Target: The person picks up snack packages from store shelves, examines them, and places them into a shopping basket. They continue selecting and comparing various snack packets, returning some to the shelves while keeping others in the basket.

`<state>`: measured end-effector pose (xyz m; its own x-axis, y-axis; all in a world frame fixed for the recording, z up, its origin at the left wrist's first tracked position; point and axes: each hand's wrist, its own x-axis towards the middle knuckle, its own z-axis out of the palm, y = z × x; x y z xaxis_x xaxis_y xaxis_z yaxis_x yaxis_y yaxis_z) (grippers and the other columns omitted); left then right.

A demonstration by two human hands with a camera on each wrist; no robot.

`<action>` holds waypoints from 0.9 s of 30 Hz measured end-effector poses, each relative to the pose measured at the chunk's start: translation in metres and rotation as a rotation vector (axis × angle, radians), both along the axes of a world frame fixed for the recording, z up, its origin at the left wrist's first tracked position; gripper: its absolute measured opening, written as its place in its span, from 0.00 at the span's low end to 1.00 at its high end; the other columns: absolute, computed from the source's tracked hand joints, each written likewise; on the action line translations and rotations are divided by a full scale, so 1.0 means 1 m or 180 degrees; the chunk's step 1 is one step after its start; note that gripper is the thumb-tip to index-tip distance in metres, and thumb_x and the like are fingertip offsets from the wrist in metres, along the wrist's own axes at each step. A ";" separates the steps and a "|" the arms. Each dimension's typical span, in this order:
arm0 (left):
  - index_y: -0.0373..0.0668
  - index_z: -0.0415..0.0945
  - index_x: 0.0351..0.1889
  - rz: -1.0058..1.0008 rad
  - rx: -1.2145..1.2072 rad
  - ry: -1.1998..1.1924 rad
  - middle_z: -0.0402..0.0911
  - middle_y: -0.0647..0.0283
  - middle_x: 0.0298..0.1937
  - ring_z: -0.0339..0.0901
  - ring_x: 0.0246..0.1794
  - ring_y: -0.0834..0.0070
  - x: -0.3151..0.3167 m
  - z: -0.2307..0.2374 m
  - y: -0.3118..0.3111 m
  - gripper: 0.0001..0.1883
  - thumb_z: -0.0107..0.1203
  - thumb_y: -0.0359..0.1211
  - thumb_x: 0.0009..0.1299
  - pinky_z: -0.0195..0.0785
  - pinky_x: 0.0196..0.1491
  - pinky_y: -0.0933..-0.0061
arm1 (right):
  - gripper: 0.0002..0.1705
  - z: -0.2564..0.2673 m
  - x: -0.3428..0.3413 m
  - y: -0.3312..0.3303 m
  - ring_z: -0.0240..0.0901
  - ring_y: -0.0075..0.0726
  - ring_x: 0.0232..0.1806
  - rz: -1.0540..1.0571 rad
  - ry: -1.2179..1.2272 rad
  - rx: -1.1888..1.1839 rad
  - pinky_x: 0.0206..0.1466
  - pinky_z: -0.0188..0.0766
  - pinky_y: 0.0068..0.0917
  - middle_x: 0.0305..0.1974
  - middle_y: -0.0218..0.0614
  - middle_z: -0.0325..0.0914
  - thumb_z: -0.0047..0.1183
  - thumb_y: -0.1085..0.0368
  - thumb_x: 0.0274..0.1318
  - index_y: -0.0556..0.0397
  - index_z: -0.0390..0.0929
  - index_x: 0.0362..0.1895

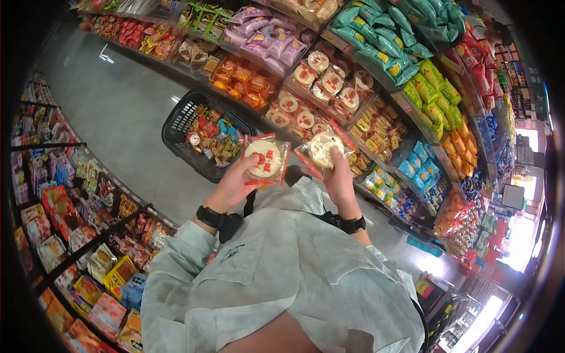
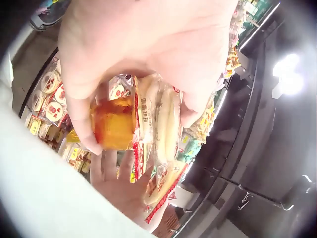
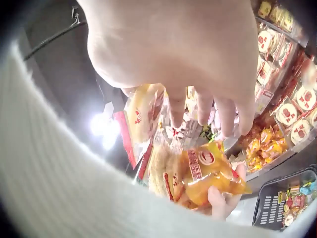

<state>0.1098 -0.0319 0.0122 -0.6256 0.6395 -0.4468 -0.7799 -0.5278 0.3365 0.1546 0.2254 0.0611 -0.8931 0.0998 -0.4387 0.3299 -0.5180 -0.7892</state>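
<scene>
In the head view my left hand (image 1: 234, 185) grips a clear-wrapped round cake (image 1: 264, 160) with red print, its thumb on the front. The left wrist view shows an amber-coloured wrapped snack (image 2: 114, 123) held in the same hand, against the wrapped cakes (image 2: 158, 116). My right hand (image 1: 339, 182) pinches another wrapped round cake (image 1: 323, 149), thumb on top, close to the right of the left hand's packet. From the right wrist, this packet (image 3: 143, 111) hangs below the palm, and the amber snack (image 3: 203, 171) sits beyond it in the left hand.
A black basket (image 1: 170, 126) with assorted wrapped snacks stands on the grey floor (image 1: 112, 112), ahead and left. Shelf bins ahead hold similar round cakes (image 1: 331, 82), orange packets (image 1: 241, 79) and purple packets (image 1: 268, 38). Another stocked shelf (image 1: 97, 259) runs along the left.
</scene>
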 end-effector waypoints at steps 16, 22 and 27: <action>0.39 0.61 0.75 0.0419 -0.0976 0.0074 0.75 0.58 0.68 0.77 0.66 0.65 -0.070 0.001 0.003 0.26 0.46 0.38 0.82 0.71 0.69 0.58 | 0.13 -0.088 -0.189 0.113 0.74 0.21 0.37 0.0129 -0.0471 0.0436 0.35 0.69 0.22 0.43 0.26 0.81 0.58 0.69 0.67 0.53 0.76 0.54; 0.40 0.60 0.75 0.0965 -0.1233 0.0145 0.76 0.58 0.67 0.77 0.65 0.67 -0.072 0.013 0.011 0.28 0.52 0.37 0.80 0.72 0.66 0.62 | 0.18 -0.125 -0.288 0.143 0.76 0.24 0.38 0.0115 -0.0075 0.0929 0.40 0.71 0.23 0.43 0.31 0.82 0.63 0.70 0.62 0.61 0.77 0.54; 0.39 0.64 0.72 0.1513 -0.1199 0.0094 0.77 0.57 0.67 0.77 0.66 0.64 -0.060 0.012 0.007 0.27 0.50 0.42 0.80 0.70 0.69 0.57 | 0.22 -0.156 -0.317 0.146 0.76 0.28 0.43 -0.0416 0.0164 0.0995 0.48 0.72 0.25 0.49 0.37 0.81 0.60 0.72 0.63 0.67 0.73 0.59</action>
